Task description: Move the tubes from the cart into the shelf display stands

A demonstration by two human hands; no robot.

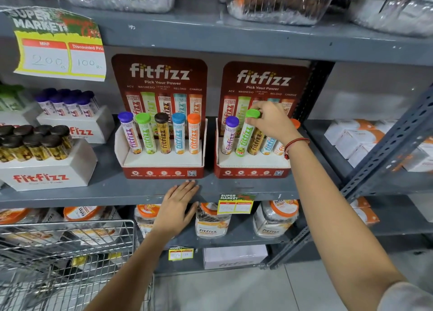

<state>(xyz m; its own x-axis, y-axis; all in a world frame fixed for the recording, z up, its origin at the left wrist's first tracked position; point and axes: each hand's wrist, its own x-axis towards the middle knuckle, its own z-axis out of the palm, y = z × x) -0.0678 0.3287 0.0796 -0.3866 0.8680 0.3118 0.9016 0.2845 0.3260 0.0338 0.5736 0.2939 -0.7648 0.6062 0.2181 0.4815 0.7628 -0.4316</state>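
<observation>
With our left hand [177,205] flat and empty on the shelf edge [93,197], our right hand [269,121] pinched the green-capped tube [244,135], seemingly seating it in the right display stand [250,170]; pressing down looked next.

A supermarket aisle — grey metal shelving [234,41] stocked with branded display stands [161,168], boxed tubes [68,104] and plastic jars [274,219]. Price tags [59,46] printed "Super Market" show MRP and discounted price, and a wire shopping cart [70,245] stands at the lower left — plainly retail.
</observation>
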